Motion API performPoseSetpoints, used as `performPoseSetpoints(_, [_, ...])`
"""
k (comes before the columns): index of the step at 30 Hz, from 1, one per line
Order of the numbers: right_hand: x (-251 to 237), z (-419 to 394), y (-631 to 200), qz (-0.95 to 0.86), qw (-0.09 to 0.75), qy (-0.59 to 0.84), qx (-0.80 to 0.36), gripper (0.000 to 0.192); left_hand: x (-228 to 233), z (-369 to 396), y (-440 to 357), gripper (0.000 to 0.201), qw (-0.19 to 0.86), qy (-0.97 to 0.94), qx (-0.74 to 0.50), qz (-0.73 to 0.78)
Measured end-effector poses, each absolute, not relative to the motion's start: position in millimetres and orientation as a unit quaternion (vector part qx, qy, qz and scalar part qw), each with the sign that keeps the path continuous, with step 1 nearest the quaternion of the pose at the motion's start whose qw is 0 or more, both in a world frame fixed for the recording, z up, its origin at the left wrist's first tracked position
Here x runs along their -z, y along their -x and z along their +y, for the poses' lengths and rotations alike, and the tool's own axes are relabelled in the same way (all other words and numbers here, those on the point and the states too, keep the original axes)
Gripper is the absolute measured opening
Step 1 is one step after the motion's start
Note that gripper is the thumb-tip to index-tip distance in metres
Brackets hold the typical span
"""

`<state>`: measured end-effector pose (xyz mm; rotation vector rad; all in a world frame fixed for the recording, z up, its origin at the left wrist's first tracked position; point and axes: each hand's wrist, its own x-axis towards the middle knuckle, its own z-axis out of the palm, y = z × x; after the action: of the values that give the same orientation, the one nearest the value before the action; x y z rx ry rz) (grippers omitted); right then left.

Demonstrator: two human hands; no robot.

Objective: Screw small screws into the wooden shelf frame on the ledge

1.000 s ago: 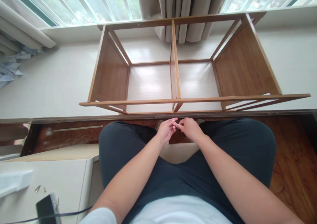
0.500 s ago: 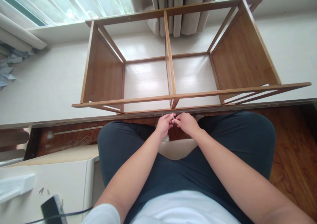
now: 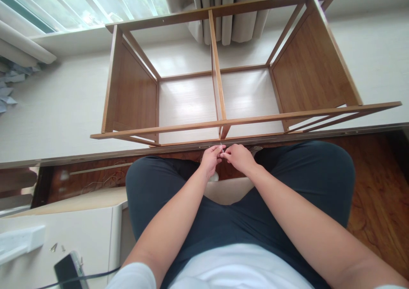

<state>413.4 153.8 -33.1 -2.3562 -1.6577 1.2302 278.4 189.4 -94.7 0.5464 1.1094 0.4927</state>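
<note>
My left hand [image 3: 211, 159] and my right hand [image 3: 239, 158] meet just in front of the wooden frame, fingertips pinched together. Between them is a small, thin, pale metal piece [image 3: 221, 147] that looks like a screw; its tip points up toward the frame, and the fingers cover most of it. Just beyond the hands, the brown wooden shelf frame [image 3: 166, 129] lies on the white ledge, with a divider [image 3: 217, 74] in its middle and a panel at either end, the left panel [image 3: 136, 89] and the right panel [image 3: 315, 63].
On the white cabinet [image 3: 86, 229] at lower left lie loose screws [image 3: 53, 247], a black phone-like device [image 3: 68, 268] with a cable [image 3: 102, 274], and a white plastic piece [image 3: 21, 242]. Curtains [image 3: 236, 12] hang behind the frame. My knees [image 3: 153, 182] flank the hands, close to the ledge's edge.
The camera view has shifted slightly. Both hands keep their pinch on the small metal piece at almost the same place, and the frame stays put.
</note>
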Motion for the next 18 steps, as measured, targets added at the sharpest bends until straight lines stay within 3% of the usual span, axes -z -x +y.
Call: performPoseSetpoints(18, [30.6, 151.1, -404.6, -0.576, -0.020, 0.745, -0.337, 0.035, 96.3, 193.9, -276.8, 0.031, 0.783, -0.269, -0.230, 0.511])
